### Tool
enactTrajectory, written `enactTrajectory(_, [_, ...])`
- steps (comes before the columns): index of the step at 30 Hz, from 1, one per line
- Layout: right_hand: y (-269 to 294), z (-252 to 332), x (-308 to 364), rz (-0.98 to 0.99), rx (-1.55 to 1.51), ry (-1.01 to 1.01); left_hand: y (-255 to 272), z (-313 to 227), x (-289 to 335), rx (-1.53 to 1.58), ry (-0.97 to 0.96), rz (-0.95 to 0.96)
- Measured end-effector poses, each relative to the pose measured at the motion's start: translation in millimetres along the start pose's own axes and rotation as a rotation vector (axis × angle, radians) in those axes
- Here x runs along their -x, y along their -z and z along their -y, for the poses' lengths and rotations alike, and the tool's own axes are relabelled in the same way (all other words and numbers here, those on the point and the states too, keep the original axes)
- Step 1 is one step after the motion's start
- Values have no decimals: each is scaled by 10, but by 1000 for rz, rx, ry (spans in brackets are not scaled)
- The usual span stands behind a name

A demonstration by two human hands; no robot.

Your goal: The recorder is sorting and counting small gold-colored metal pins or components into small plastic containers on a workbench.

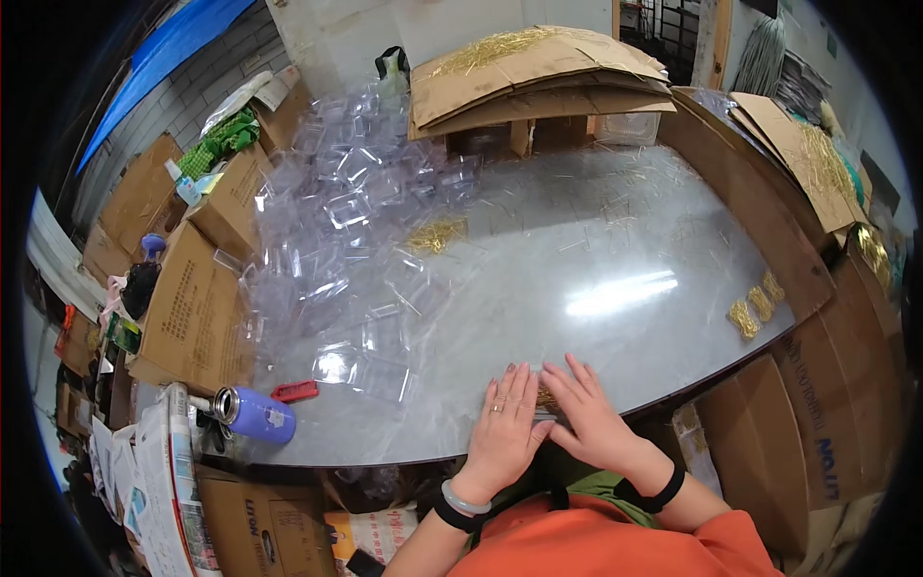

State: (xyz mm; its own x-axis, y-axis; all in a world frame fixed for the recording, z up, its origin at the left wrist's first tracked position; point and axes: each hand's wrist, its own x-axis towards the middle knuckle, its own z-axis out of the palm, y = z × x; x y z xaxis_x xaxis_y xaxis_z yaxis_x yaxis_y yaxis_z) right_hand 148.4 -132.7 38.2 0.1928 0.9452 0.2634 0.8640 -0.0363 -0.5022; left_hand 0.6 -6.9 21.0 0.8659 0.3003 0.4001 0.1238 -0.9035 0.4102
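Note:
At the near edge of the grey table, my left hand (506, 415) lies with its fingers stretched out and held close together. Beside it my right hand (588, 412) rests with straight fingers, the two thumbs nearly meeting. A small bunch of thin gold-coloured pieces (546, 396) shows in the gap between the hands, mostly hidden by them. Neither hand is wrapped round anything. Farther off, a loose heap of gold-coloured strips (437, 235) lies next to the plastic boxes. By the right edge sit three tied gold bundles (759, 307).
Clear plastic boxes (351, 207) pile up over the table's left side. A purple bottle (261, 415) lies near a red tool (294, 391) at the front left. Cardboard sheets (538, 82) form a raised cover at the back. A cardboard wall (750, 192) borders the right.

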Motion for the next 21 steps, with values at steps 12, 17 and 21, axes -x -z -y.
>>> enactTrajectory(12, [845,-2070,-1505,99,390,-219,-15,-47,-80,-135,38,45])
enactTrajectory(17, [880,-2634,-1950,128,484,-496,-48,-7,-31,-72,45,27])
enactTrajectory(21, [580,-2277,-1710,198,449,-359,8,-31,-51,-104,52,38])
